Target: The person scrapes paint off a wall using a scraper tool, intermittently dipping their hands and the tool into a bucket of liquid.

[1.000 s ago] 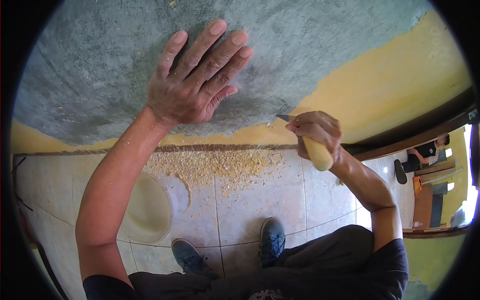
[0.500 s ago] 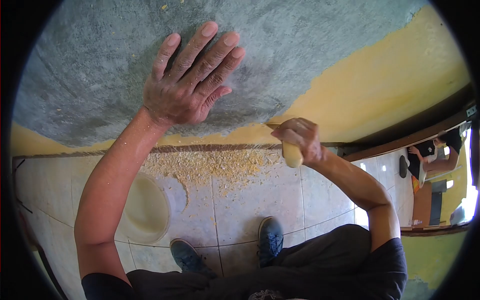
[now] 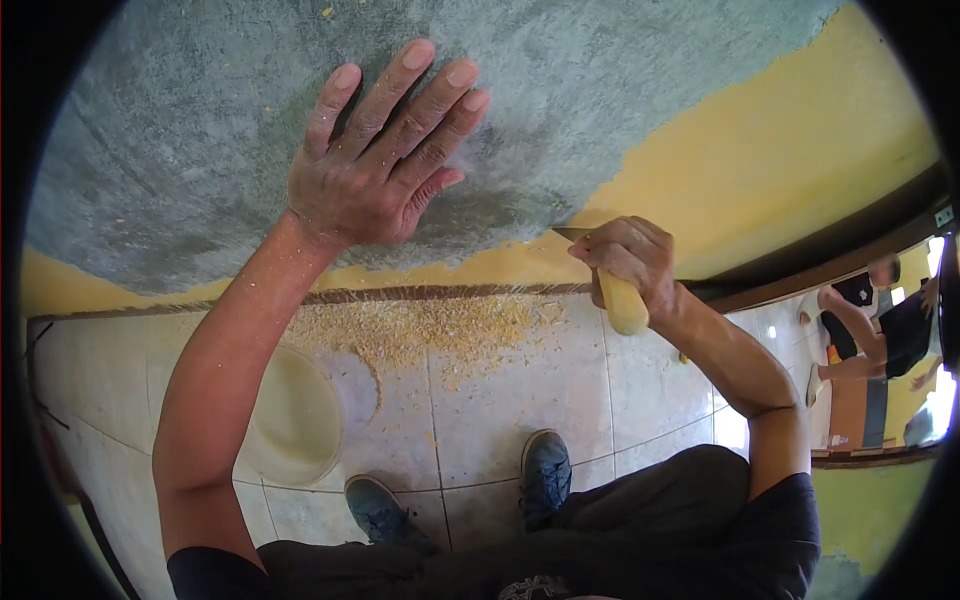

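Observation:
My left hand [image 3: 365, 165] lies flat on the grey part of the wall [image 3: 230, 120], its fingers spread. My right hand [image 3: 630, 260] grips a scraper by its pale yellow handle [image 3: 624, 303]. The dark blade [image 3: 572, 233] points left and meets the wall where the grey surface borders the yellow paint [image 3: 720, 190]. A narrow strip of yellow paint runs along the wall's foot below my left hand. How much of the blade touches the wall cannot be made out.
Paint flakes [image 3: 450, 335] are heaped on the tiled floor [image 3: 520, 400] along the wall. A round pale bucket [image 3: 290, 420] stands left of my shoes [image 3: 545, 470]. At the far right, people [image 3: 905, 325] show through an opening beyond a dark frame [image 3: 840, 268].
My right hand and the scraper moved left and down, then back right and slightly up. My left hand shifted slightly left. A person in the opening at right has moved into fuller view.

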Tool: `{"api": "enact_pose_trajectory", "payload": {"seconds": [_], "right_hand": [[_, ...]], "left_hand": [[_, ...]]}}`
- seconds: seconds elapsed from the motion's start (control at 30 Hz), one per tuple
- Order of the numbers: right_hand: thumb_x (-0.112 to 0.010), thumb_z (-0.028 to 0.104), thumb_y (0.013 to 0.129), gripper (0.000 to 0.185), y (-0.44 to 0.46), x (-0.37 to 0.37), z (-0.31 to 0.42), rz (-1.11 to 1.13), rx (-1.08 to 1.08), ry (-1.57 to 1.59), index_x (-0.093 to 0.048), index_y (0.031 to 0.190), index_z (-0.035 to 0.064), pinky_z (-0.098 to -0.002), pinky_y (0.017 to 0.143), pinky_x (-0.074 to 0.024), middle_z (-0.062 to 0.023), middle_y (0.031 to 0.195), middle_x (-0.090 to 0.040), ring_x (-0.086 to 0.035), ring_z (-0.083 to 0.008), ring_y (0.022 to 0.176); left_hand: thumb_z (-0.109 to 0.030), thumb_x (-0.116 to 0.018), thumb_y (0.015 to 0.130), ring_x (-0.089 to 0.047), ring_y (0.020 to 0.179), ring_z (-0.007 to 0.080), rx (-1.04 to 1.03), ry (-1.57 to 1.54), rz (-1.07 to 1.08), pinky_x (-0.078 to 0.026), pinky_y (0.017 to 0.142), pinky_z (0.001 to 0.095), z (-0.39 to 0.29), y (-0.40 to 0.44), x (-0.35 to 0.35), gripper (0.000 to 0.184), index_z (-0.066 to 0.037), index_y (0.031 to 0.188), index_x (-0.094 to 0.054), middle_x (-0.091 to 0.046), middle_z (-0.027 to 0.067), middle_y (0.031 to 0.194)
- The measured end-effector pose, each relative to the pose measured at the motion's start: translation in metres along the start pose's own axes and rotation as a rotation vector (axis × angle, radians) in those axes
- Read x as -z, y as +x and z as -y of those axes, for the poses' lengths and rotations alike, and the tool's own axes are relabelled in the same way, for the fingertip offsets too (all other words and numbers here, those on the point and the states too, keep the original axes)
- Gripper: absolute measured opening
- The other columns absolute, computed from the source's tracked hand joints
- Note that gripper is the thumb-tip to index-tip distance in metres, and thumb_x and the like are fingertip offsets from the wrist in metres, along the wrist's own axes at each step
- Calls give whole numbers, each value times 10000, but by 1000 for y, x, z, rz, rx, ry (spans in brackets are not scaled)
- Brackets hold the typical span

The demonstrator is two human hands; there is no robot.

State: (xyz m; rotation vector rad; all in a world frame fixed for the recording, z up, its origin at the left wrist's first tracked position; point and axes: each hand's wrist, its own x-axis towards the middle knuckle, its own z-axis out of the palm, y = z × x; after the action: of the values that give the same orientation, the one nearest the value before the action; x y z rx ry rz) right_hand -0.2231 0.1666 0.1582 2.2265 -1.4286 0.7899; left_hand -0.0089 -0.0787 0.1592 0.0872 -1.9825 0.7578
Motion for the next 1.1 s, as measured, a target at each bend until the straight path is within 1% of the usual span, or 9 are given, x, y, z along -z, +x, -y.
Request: {"api": "enact_pose_trajectory", "payload": {"seconds": [0.2,0.3,0.47,0.6,0.7,0.8,0.87,1.07,1.1], "right_hand": [[-720,110,669,153,4,1,8,-41,0,-20,-636,789,67,-354,571,-491,-74,794,-666,-657,-247,667],[-712,93,654,151,-10,-19,-1,-30,-34,16,-632,781,69,-349,572,-494,-72,805,-670,-667,-245,688],[-711,99,639,152,-9,-6,6,12,33,-60,-607,747,77,-347,568,-504,-69,827,-678,-669,-224,693],[-714,122,653,145,-9,-10,5,-37,75,-94,-598,736,93,-346,533,-479,-53,818,-669,-661,-214,685],[-724,127,662,156,-9,-12,5,-30,1,-52,-606,759,100,-364,568,-506,-50,840,-675,-654,-221,681],[-731,124,649,174,-18,-29,-1,52,43,-178,-616,779,109,-365,601,-514,-50,867,-683,-664,-226,712],[-728,121,638,184,-23,-26,8,72,19,-143,-631,794,123,-360,621,-514,-50,879,-682,-672,-223,740],[-718,146,620,184,-22,-10,-3,-77,54,-69,-619,766,96,-345,559,-491,-33,838,-660,-660,-211,713],[-731,170,627,198,-22,-14,-8,-101,92,-69,-624,783,115,-363,548,-490,-33,823,-653,-653,-209,701]], "left_hand": [[-500,-341,1067,-352,1490,238,-10,5,1,-137,1250,470,3,1,-2,534,-237,1511,-476,-447,-31,1573],[-498,-350,1065,-348,1492,235,-7,18,-1,-140,1251,467,2,2,0,530,-241,1510,-475,-443,-34,1576],[-507,-365,1058,-344,1494,236,-6,9,-22,-145,1248,466,2,1,-3,540,-238,1514,-470,-438,-31,1580],[-507,-380,1053,-342,1495,244,-3,14,-12,-145,1248,467,3,2,-1,545,-234,1516,-470,-433,-25,1584],[-497,-397,1051,-346,1493,252,0,-6,4,-147,1247,465,1,0,0,545,-223,1517,-469,-436,-19,1583],[-492,-408,1050,-347,1493,254,-13,8,-10,-149,1246,463,3,4,0,554,-211,1526,-456,-435,-12,1584],[-486,-409,1050,-343,1496,256,-9,-20,3,-147,1248,463,3,1,-1,562,-198,1531,-447,-431,0,1587],[-478,-391,1057,-310,1512,266,-8,-6,7,-134,1253,471,0,0,-3,569,-180,1540,-432,-398,12,1607],[-478,-391,1057,-310,1512,266,-14,-9,8,-134,1253,471,1,0,-4,569,-180,1540,-432,-398,12,1607]]}}
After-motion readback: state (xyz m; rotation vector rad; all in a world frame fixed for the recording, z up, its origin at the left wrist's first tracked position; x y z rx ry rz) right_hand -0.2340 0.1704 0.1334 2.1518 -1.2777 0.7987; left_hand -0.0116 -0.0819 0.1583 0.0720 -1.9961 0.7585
